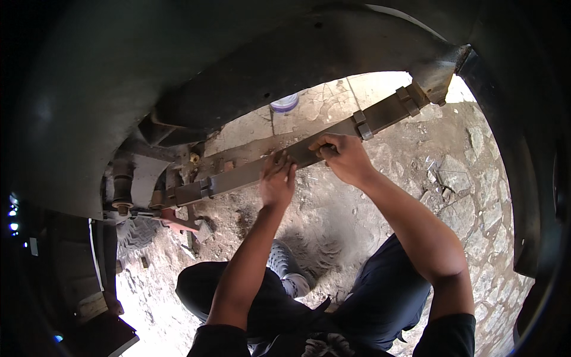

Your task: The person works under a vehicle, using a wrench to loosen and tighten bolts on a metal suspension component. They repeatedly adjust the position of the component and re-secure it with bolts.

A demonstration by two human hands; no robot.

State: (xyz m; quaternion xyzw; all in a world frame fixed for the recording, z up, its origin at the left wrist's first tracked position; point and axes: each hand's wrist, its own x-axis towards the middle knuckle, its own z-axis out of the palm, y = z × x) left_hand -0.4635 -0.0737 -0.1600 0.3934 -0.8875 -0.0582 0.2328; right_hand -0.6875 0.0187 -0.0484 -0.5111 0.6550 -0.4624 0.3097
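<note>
A long dark leaf spring (pixel 235 177) runs slantwise under a vehicle's wheel arch (pixel 285 56), from lower left to upper right. Metal clamps (pixel 361 125) wrap around it at several places. My left hand (pixel 278 178) lies on the middle of the spring, its fingers stretched over the flat face. Just to the right, my right hand (pixel 346 159) is closed, thumb and fingers curled together against the spring. Whatever is between those fingers is hidden or too small to name.
A dark cylindrical mount (pixel 122 187) hangs at the left, above a red metal piece (pixel 177 221). Beyond the spring stands a white and purple container (pixel 285 104). Stones (pixel 455 172) and rubble lie on the dusty ground at the right. Dark body panels surround the opening.
</note>
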